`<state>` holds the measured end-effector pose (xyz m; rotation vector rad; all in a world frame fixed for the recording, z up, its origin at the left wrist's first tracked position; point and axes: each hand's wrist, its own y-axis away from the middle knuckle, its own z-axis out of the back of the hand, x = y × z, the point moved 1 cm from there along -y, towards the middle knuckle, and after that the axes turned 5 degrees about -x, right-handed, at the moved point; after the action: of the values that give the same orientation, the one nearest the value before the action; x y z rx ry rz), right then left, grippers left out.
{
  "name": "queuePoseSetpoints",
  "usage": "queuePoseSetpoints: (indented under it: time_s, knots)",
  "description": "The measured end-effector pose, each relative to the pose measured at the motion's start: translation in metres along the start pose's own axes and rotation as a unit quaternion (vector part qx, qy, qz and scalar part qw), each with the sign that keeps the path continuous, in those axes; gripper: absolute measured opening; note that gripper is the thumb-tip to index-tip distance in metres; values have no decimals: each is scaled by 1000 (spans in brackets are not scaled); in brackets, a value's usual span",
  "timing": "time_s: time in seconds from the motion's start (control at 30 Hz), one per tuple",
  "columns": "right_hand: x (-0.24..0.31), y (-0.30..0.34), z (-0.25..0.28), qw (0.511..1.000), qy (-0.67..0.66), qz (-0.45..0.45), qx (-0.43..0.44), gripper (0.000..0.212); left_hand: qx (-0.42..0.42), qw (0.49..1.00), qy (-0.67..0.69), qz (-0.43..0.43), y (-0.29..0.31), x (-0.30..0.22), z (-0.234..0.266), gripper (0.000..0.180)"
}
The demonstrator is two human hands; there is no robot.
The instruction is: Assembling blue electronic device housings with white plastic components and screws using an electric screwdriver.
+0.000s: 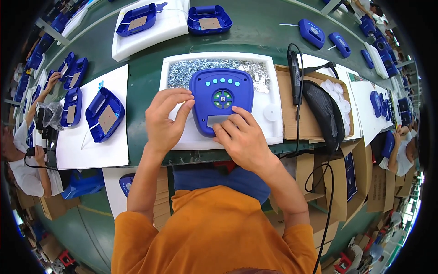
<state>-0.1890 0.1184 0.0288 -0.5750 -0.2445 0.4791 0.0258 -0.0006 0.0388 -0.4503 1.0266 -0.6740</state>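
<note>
A blue plastic housing (222, 76) lies face up in front of me, with a row of light-blue round spots along its top. In its middle, a round opening shows a green circuit board (223, 99). My left hand (168, 116) pinches at the housing's left edge, thumb and forefinger closed together. Bent over its lower right part is my right hand (242, 137), the forefinger on the face beside the opening and the other fingers curled at the lower edge. Beneath the housing sits a white foam tray (178, 141) of small metal pieces (182, 73). A translucent white disc (271, 113) rests at its right.
To the right, a cardboard box (284, 91) holds several white discs, a black mesh pouch (321, 112) and a black corded tool (294, 75). Open blue shells (104, 114) lie on white sheets at left and on foam (123, 48) behind. Co-workers (34, 160) sit on both sides.
</note>
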Motion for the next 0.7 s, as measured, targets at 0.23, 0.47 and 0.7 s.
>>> queuePoseSetpoints:
  time_s: [0.23,0.47,0.7]
  knots:
    - [-9,6,1,997,-62,-21,31,25,27,1000,2,-1,14,10,-12,10]
    - [-55,25,55,978,23,-201,56,34,-14,999,-36,29,9,26,14,9]
    - [-77,42,59,974,110,-158,115,32,33,996,-81,7,2,42,10,10]
